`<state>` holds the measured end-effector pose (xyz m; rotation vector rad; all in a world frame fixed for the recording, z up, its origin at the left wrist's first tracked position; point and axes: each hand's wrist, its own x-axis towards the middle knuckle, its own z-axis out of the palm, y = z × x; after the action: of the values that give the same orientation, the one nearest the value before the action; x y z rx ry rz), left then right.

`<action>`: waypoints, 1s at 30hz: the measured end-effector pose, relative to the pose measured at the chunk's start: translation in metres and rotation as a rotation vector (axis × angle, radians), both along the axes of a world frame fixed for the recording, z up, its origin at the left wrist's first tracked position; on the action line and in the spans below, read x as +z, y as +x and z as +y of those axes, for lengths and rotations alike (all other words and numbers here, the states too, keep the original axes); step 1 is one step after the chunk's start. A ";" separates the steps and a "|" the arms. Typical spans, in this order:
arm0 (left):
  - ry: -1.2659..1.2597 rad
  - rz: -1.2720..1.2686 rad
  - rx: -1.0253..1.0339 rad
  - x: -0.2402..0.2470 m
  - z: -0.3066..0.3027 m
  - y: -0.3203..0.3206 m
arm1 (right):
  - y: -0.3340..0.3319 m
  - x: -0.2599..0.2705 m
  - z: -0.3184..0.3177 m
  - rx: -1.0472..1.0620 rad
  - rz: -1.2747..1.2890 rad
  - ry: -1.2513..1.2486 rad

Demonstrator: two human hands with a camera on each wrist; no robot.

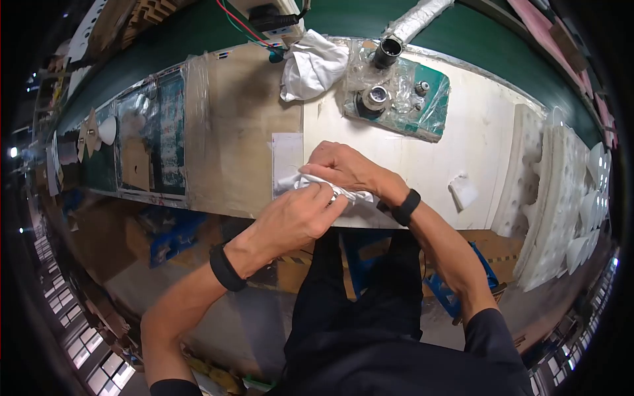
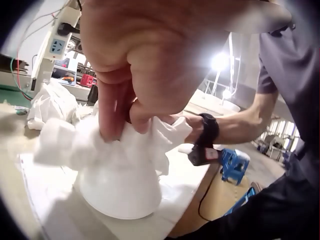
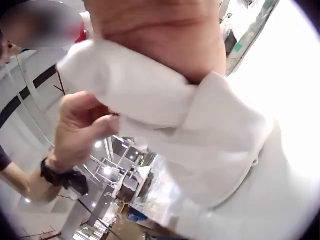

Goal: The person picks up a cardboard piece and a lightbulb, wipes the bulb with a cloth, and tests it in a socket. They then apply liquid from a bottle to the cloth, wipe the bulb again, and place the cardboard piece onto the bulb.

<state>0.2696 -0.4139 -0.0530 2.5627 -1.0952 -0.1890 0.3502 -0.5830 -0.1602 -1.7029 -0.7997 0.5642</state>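
Over the table's front edge, both hands work close together on a crumpled white cloth (image 1: 356,196). My left hand (image 1: 300,212) pinches the cloth, its fingers pointing down into the folds in the left wrist view. Below those folds a smooth white cone-shaped piece (image 2: 120,192) flares to a round rim. My right hand (image 1: 345,166) is curled over the far side of the bundle and grips the cloth. The right wrist view has the cloth (image 3: 145,95) bunched under that palm, with fingertips hidden. Under the hands lies a white sheet of paper (image 1: 286,155).
A plastic-wrapped green fixture (image 1: 432,109) with metal cylinders stands at the back, beside another crumpled cloth (image 1: 314,63) and a power strip (image 1: 281,20). A small folded cloth (image 1: 463,192) lies right. Foam trays (image 1: 518,165) with several white cone pieces (image 1: 591,211) stand far right.
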 end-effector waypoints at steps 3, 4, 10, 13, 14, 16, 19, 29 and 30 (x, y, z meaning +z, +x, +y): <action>-0.023 -0.006 0.014 0.000 0.003 -0.002 | 0.005 -0.004 -0.003 0.010 -0.040 -0.073; -0.053 -0.011 0.036 0.001 0.005 -0.005 | 0.003 -0.006 -0.007 -0.051 -0.085 -0.114; -0.091 -0.055 0.119 -0.008 -0.001 -0.034 | -0.095 -0.009 -0.061 -0.481 -0.302 -0.164; -0.064 -0.079 0.210 -0.009 0.001 -0.029 | -0.129 -0.005 -0.081 -0.526 -0.368 -0.311; -0.064 -0.078 0.205 -0.009 0.000 -0.026 | -0.135 -0.002 -0.084 -0.518 -0.372 -0.365; 0.031 -0.073 0.369 -0.006 -0.006 -0.018 | -0.148 0.002 -0.083 -0.529 -0.329 -0.350; -0.012 -0.030 0.461 -0.009 -0.017 -0.010 | -0.136 0.020 -0.051 -0.998 0.078 -0.028; -0.074 0.002 0.908 0.003 -0.013 -0.004 | -0.161 -0.016 -0.042 -0.524 -0.496 -0.339; -0.078 -0.027 0.911 0.020 -0.013 -0.005 | -0.154 -0.012 -0.041 -0.489 -0.471 -0.363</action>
<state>0.2649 -0.4273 -0.0326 2.7053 0.1281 0.1183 0.1966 -0.6241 -0.1720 -2.3186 -0.5837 -0.0427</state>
